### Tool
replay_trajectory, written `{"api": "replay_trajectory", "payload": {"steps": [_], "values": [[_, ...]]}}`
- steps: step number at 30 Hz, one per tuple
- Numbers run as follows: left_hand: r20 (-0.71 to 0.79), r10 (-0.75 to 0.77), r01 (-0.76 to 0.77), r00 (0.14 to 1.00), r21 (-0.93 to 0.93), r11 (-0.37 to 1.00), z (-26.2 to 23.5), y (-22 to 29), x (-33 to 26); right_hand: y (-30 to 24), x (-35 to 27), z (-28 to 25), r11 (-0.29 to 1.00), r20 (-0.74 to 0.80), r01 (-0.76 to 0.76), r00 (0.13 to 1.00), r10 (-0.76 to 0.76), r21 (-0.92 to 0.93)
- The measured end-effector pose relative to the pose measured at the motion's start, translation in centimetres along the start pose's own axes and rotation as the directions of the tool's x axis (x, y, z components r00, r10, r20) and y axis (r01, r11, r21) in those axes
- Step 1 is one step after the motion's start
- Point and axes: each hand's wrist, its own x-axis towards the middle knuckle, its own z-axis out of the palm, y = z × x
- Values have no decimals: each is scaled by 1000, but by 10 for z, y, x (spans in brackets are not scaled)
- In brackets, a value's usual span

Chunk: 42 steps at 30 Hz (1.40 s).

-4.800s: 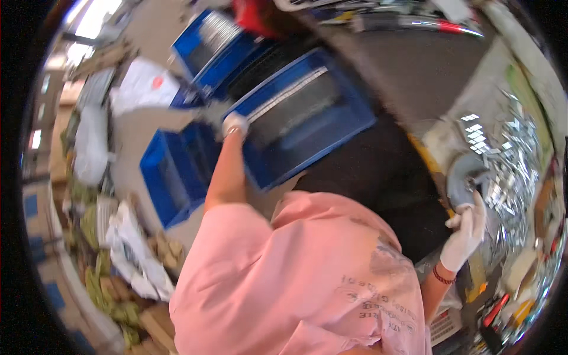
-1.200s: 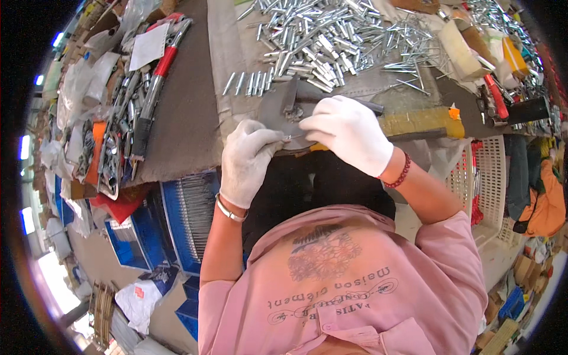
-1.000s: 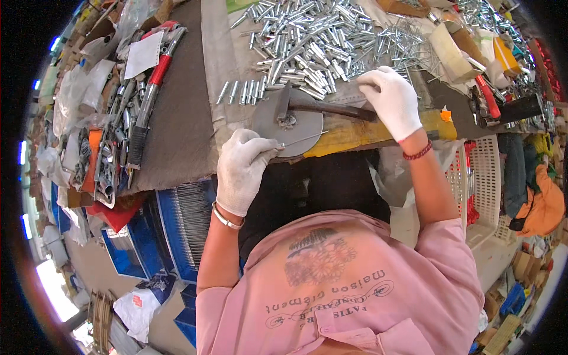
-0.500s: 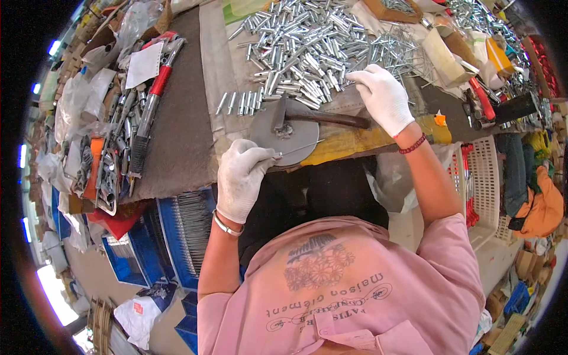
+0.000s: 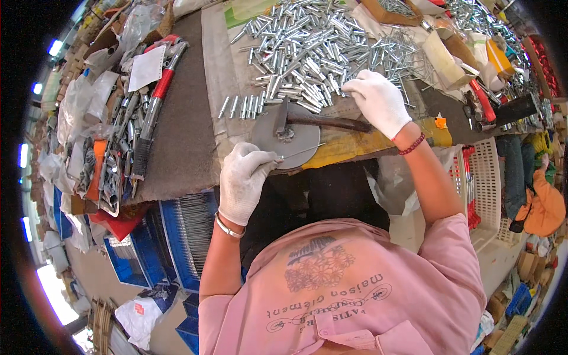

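Note:
My left hand (image 5: 242,180), in a white glove, pinches a thin metal rod (image 5: 306,150) at one end. The rod's free end points right over the near edge of a grey round plate (image 5: 305,137). A hammer with a dark wooden handle (image 5: 337,122) lies with its head on that plate. My right hand (image 5: 381,102), also gloved, is at the right edge of a heap of shiny metal sleeves (image 5: 307,59), its fingers drawn together; whatever is between them is hidden. Several sleeves (image 5: 242,106) stand in a row left of the plate.
Thin metal rods (image 5: 402,56) lie loose right of the heap. Hand tools and plastic bags (image 5: 127,112) crowd the table's left side. A red-handled tool (image 5: 482,99) and a black cylinder (image 5: 518,110) lie at the right. Blue bins (image 5: 180,236) and a white basket (image 5: 486,183) stand below the table.
My right hand has moved slightly down and left along the heap's edge, its fingers drawing closer together. My left hand keeps the rod over the plate, almost unmoved.

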Motion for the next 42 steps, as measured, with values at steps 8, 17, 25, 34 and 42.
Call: {"api": "replay_trajectory", "payload": {"steps": [8, 17, 25, 34, 42], "values": [[5, 25, -25, 1000, 25, 999, -1, 1, 2, 0, -8, -10, 998, 63, 58, 996, -55, -37], [16, 56, -57, 998, 46, 997, -7, 0, 5, -5, -5, -17, 995, 19, -59, 998, 58, 86], [4, 98, -98, 995, 44, 994, -4, -2, -2, -18, -10, -12, 986, 32, -135, 991, 133, 99], [11, 107, -108, 994, 101, 989, -6, 3, -3, -94, -11, -39, 903, 27, -18, 1000, 7, 430], [0, 55, -55, 998, 25, 998, -1, -17, 5, -129, -9, -17, 848, 75, 35, 993, -88, 529]]}}
